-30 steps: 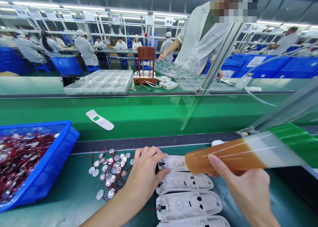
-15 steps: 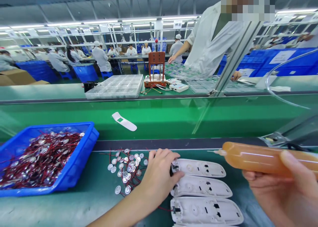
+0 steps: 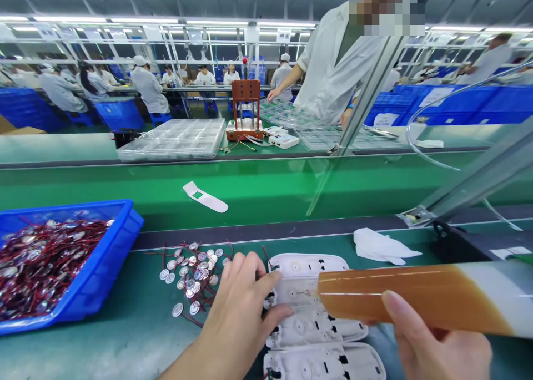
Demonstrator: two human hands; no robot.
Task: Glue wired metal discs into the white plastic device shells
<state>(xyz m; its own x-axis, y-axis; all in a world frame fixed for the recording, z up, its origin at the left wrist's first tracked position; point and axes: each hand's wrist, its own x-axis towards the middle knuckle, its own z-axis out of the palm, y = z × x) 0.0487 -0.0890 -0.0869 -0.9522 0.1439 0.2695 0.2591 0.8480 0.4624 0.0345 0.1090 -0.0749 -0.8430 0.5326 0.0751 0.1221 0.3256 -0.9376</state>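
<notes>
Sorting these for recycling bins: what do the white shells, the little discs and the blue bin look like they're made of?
White shells: matte moulded plastic, judging by ribs and cut-outs. Discs: shiny silvery metal, likely, with red wires attached. Blue bin: glossy rigid plastic with a thick rim.

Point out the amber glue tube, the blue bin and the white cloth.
amber glue tube (image 3: 400,294), head view, middle of its barrel
blue bin (image 3: 104,263), head view, right outer wall
white cloth (image 3: 381,247), head view, its centre
</notes>
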